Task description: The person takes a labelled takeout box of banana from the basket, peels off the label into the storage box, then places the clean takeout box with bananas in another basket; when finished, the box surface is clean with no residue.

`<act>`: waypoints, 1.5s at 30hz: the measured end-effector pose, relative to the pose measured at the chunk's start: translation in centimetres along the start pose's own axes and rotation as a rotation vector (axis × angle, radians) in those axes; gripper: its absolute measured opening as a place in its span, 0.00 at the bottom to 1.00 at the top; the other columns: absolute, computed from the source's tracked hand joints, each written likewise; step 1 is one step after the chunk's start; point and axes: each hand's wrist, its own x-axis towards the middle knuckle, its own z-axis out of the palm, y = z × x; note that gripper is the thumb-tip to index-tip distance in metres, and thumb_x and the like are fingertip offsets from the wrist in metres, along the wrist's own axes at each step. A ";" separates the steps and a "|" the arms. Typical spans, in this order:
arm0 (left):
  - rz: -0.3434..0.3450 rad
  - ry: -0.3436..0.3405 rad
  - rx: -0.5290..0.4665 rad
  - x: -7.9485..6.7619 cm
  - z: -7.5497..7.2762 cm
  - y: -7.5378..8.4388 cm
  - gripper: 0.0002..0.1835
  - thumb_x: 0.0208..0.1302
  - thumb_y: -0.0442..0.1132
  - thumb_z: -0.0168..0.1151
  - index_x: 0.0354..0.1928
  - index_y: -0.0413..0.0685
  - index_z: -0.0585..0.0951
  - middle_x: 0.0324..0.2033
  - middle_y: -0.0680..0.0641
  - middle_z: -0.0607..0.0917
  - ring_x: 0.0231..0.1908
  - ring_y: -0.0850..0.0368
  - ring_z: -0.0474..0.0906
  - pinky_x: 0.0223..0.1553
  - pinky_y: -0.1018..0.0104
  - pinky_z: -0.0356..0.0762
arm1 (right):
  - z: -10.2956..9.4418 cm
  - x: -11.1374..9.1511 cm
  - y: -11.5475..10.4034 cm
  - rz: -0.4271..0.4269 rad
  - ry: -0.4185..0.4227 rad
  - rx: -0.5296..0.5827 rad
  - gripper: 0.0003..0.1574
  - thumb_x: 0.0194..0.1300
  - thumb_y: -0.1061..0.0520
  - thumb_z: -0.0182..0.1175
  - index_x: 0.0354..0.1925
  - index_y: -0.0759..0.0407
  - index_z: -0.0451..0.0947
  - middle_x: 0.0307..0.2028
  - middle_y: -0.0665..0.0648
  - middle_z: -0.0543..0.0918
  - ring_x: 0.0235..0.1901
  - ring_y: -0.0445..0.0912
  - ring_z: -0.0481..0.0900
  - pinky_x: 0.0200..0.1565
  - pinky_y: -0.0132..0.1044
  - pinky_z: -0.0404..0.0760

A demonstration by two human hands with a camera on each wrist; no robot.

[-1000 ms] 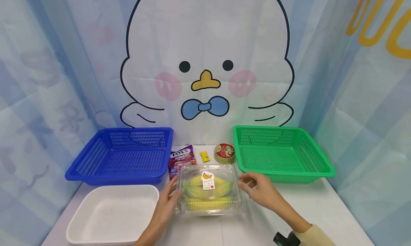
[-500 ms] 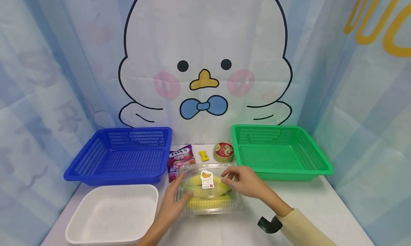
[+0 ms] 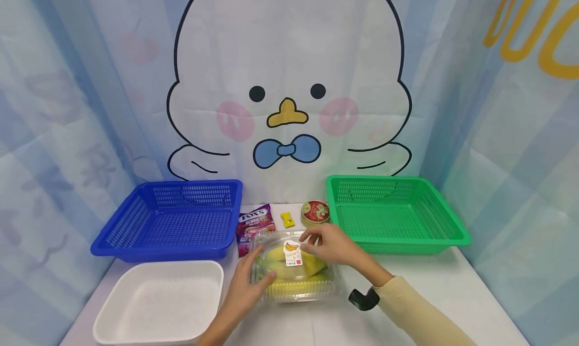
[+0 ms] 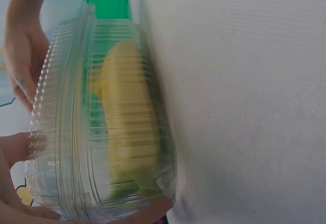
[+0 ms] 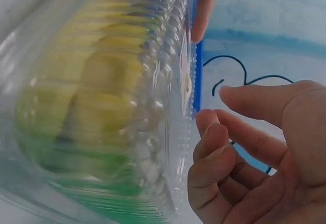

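A clear plastic clamshell box (image 3: 294, 288) of yellow-green bananas (image 3: 312, 264) sits on the table in front of me, lid down. A white label (image 3: 293, 253) with a banana picture is on its lid. My left hand (image 3: 244, 285) holds the box's left side, the thumb on the lid and a finger low on the side wall in the left wrist view. My right hand (image 3: 332, 244) hovers over the lid's right part, its fingertips close to the label. In the right wrist view its fingers (image 5: 211, 170) are bent, with a gap between thumb and index finger and nothing between them.
Behind the box lie a purple candy bag (image 3: 255, 223), a small yellow wrapped candy (image 3: 287, 219) and a round red-topped tin (image 3: 315, 213). A blue basket (image 3: 167, 245) and white tray (image 3: 158, 270) stand left, a green basket (image 3: 402, 243) right.
My right hand has moved left from beside the box to over the lid by the label. My left thumb has moved onto the lid. The box has stayed in place.
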 end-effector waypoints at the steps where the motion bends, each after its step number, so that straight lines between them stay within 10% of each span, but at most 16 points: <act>1: -0.001 0.001 0.003 0.0 0.0 0.0 0.42 0.64 0.50 0.72 0.79 0.54 0.69 0.77 0.28 0.66 0.75 0.22 0.63 0.71 0.18 0.61 | 0.0 0.2 0.0 -0.006 -0.012 -0.009 0.10 0.70 0.54 0.70 0.45 0.57 0.89 0.32 0.50 0.87 0.28 0.40 0.77 0.29 0.28 0.77; 45: 0.029 0.021 0.003 -0.1 0.3 -0.1 0.41 0.63 0.47 0.73 0.77 0.51 0.71 0.75 0.25 0.67 0.73 0.20 0.65 0.70 0.19 0.65 | 1.2 4.9 -1.3 0.003 -0.193 -0.097 0.02 0.69 0.58 0.71 0.41 0.53 0.88 0.31 0.51 0.87 0.31 0.43 0.78 0.35 0.33 0.80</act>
